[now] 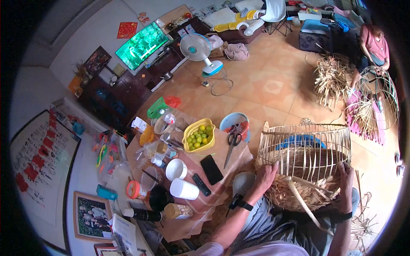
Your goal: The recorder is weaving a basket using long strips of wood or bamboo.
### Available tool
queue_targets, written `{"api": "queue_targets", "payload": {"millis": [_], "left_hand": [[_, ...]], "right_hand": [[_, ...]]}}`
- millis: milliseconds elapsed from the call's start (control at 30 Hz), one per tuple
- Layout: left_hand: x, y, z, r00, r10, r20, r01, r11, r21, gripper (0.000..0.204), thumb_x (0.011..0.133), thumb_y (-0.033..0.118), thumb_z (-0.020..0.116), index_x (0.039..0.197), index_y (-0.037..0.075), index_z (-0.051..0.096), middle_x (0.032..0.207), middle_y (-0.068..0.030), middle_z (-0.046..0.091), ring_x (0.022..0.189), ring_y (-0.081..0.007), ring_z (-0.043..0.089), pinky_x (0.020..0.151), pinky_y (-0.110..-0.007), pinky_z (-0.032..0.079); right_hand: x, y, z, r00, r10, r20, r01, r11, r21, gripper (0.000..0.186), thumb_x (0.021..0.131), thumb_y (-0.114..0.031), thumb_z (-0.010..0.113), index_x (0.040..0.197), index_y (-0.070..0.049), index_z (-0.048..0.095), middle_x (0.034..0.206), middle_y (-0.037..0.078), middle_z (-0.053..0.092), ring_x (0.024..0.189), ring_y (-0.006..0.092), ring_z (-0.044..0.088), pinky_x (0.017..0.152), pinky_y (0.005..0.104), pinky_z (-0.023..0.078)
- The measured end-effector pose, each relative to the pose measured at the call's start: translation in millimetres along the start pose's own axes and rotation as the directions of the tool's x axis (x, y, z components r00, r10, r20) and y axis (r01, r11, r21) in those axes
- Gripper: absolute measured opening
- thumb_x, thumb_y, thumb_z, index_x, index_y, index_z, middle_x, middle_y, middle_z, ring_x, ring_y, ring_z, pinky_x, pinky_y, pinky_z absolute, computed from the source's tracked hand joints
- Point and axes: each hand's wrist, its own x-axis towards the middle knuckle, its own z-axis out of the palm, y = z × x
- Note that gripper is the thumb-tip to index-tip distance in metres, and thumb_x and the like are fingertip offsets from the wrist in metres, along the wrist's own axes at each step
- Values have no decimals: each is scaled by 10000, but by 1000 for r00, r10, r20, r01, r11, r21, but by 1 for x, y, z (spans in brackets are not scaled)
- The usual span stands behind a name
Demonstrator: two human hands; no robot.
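Note:
A half-woven basket (314,196) rests over my lap, its upper part bare thin ribs and its lower part plaited pale straw, with a blue round object (290,142) showing through the ribs. My left hand (267,174) grips the basket's left side where weave meets ribs. My right hand (345,171) holds its right side, fingers curled at the edge. A thick pale strand (301,205) hangs diagonally down the front of the weave between my hands.
On my left stands a cluttered table (143,170) with scissors (230,149), a yellow fruit basket (198,136), cups and a phone (212,170). Beyond are a fan (194,48) and straw bundles (331,83). At upper right another person (373,47) handles a wire frame.

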Motion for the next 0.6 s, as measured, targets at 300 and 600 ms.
{"api": "queue_targets", "payload": {"millis": [300,600], "left_hand": [[-21,18,-71,918,203,-341,-277,942,-188,199,903,-50,591,1047,19,710,1040,-169,704,982,-361,681,880,-440,541],[-47,96,-62,896,419,-146,-436,894,-106,324,923,-89,557,1192,31,692,1184,-163,702,1100,-365,686,939,-422,565]], "right_hand": [[-42,-112,9,963,-267,-42,250,939,-234,142,1018,-156,691,1041,-19,662,858,13,641,683,82,504,605,266,424],[-173,-135,70,865,-337,371,500,642,-582,263,838,-188,816,977,-57,636,884,132,680,737,356,695,608,444,555]]}}
